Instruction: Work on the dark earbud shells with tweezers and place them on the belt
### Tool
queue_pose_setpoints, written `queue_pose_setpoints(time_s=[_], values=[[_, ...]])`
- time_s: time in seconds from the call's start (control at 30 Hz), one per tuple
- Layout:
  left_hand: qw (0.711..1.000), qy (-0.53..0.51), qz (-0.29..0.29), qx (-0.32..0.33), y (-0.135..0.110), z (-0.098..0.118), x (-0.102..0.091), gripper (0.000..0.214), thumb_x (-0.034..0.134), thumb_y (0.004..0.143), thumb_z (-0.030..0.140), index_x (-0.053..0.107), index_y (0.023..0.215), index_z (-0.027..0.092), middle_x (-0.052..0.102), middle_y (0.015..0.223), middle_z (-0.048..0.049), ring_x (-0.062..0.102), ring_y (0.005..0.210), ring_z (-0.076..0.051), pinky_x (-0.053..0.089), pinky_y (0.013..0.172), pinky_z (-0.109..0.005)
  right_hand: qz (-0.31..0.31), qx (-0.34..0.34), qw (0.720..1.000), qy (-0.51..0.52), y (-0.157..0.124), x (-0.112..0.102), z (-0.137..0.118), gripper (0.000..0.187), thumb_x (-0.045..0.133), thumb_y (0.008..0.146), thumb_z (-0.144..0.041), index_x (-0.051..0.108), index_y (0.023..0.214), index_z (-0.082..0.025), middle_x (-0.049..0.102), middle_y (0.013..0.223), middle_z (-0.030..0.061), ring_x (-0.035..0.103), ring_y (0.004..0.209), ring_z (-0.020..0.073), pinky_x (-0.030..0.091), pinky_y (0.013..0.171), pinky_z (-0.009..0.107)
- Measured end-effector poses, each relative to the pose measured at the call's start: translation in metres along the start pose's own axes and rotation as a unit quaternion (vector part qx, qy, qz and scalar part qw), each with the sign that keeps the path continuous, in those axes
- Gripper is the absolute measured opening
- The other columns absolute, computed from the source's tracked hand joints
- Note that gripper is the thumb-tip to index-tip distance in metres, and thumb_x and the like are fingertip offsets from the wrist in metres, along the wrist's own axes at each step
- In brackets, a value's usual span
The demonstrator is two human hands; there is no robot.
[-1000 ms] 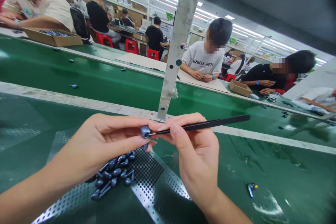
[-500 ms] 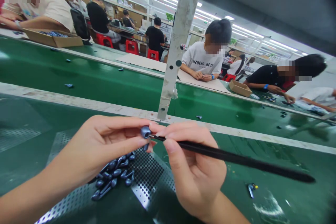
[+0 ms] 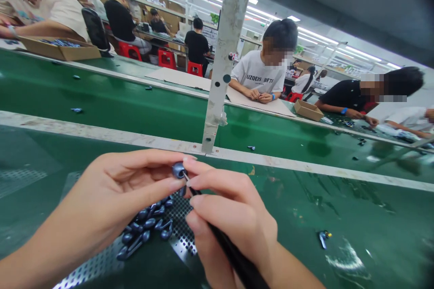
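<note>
Between the thumb and fingers of my left hand (image 3: 125, 194) is a blue earbud (image 3: 178, 170), its round head up and its stem pointing down. My right hand (image 3: 233, 212) grips black tweezers (image 3: 233, 253) like a pen. Their thin metal tip touches the opening in the earbud's head; whether it goes inside I cannot tell. Beneath my left hand lies a pile of blue earbuds (image 3: 149, 223) on a perforated metal sheet (image 3: 185, 216), partly hidden by my wrist.
A lone earbud (image 3: 323, 238) with a yellow spot lies to the right. Beyond a metal post (image 3: 225, 63) runs a green conveyor belt (image 3: 162, 113) carrying scattered earbuds. Across it sit several people, with a cardboard box (image 3: 61, 48) at left and another box (image 3: 308, 110) at right.
My right hand has turned, swinging the tweezers from pointing out rightward to slanting down toward me. The earbud stays in my left hand. The view has shifted slightly.
</note>
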State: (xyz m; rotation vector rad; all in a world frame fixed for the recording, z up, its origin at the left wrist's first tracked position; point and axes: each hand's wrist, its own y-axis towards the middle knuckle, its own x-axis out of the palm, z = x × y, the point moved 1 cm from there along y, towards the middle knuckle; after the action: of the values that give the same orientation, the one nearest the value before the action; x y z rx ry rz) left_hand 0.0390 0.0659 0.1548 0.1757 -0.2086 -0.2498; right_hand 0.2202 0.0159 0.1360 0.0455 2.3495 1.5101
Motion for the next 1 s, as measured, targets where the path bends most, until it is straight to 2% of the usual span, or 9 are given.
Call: queue_pose_setpoints(time_s=[0.17,0.33,0.4,0.47,0.57,0.67,0.77,0.9,1.0], values=[[1.0,-0.001,0.008,0.002,0.0,-0.006,-0.004,0.027,0.101,0.062,0.018,0.091,0.083,0.034,0.086,0.078,-0.0002,0.081,0.063,-0.021,0.07,0.064,-0.024,0.014,-0.003,1.0,0.003,-0.005,0.005,0.01,0.035,0.082,0.086,-0.026,0.071,0.114,-0.042,0.082,0.129,-0.0049,0.08,0.127,0.0291,0.071,0.108,0.04],[1.0,0.0,0.005,-0.001,-0.001,-0.004,-0.004,0.027,0.101,0.063,0.019,0.092,0.084,0.035,0.085,0.077,0.0005,0.081,0.064,-0.019,0.068,0.064,-0.02,0.007,0.083,0.996,0.028,-0.002,0.002,-0.004,0.04,0.083,0.092,-0.021,0.072,0.12,-0.048,0.084,0.12,-0.0054,0.078,0.132,0.0296,0.068,0.115,0.041],[1.0,0.004,0.003,0.001,0.0,0.0,-0.001,0.027,0.1,0.062,0.019,0.092,0.081,0.034,0.084,0.073,-0.0002,0.081,0.063,-0.019,0.067,0.063,-0.019,0.02,0.093,0.995,0.027,0.0,0.001,-0.007,0.037,0.079,0.098,-0.023,0.071,0.124,-0.047,0.084,0.12,-0.0029,0.078,0.131,0.0292,0.068,0.114,0.04],[1.0,0.005,-0.001,0.006,0.0,0.003,0.002,0.026,0.1,0.061,0.019,0.092,0.081,0.034,0.084,0.072,-0.0011,0.082,0.064,-0.02,0.066,0.062,-0.019,0.038,0.051,0.997,0.034,0.003,0.003,-0.007,0.031,0.073,0.103,-0.025,0.069,0.127,-0.045,0.084,0.116,0.0,0.081,0.127,0.0273,0.07,0.111,0.038],[1.0,0.003,-0.002,0.005,0.002,0.004,0.004,0.026,0.097,0.062,0.017,0.092,0.081,0.035,0.085,0.074,-0.0016,0.083,0.066,-0.022,0.065,0.06,-0.018,0.05,-0.004,0.998,0.046,0.007,0.005,-0.005,0.026,0.065,0.108,-0.02,0.068,0.131,-0.033,0.083,0.112,0.0061,0.081,0.126,0.0252,0.07,0.11,0.036],[1.0,0.005,-0.004,0.007,0.002,0.002,0.003,0.028,0.094,0.063,0.015,0.092,0.083,0.035,0.086,0.077,-0.0004,0.084,0.068,-0.021,0.064,0.06,-0.017,0.052,0.007,0.997,0.052,0.011,0.004,-0.005,0.02,0.06,0.111,-0.019,0.07,0.127,-0.026,0.083,0.112,0.0086,0.082,0.123,0.0223,0.07,0.108,0.035],[1.0,0.002,-0.011,0.01,0.001,0.002,0.002,0.029,0.093,0.064,0.015,0.092,0.082,0.037,0.086,0.077,0.0018,0.084,0.069,-0.02,0.064,0.061,-0.015,0.054,0.003,0.997,0.057,0.013,0.002,-0.008,0.018,0.061,0.111,-0.019,0.071,0.124,-0.025,0.083,0.109,0.0082,0.083,0.119,0.0212,0.071,0.106,0.034],[1.0,0.001,-0.014,0.012,0.001,0.005,0.002,0.029,0.093,0.064,0.015,0.091,0.082,0.038,0.085,0.077,0.0022,0.085,0.071,-0.019,0.063,0.062,-0.014,0.033,0.012,0.997,0.064,0.014,-0.001,-0.008,0.031,0.061,0.106,-0.01,0.071,0.129,-0.027,0.084,0.113,0.0077,0.083,0.122,0.0229,0.073,0.101,0.033],[1.0,0.003,-0.017,0.015,0.001,0.006,0.003,0.027,0.093,0.064,0.015,0.091,0.081,0.036,0.086,0.078,0.0013,0.085,0.071,-0.02,0.063,0.061,-0.014,0.026,0.017,0.998,0.06,0.014,-0.002,-0.007,0.034,0.06,0.106,-0.01,0.069,0.131,-0.03,0.084,0.113,0.0055,0.083,0.121,0.0224,0.072,0.102,0.034]])
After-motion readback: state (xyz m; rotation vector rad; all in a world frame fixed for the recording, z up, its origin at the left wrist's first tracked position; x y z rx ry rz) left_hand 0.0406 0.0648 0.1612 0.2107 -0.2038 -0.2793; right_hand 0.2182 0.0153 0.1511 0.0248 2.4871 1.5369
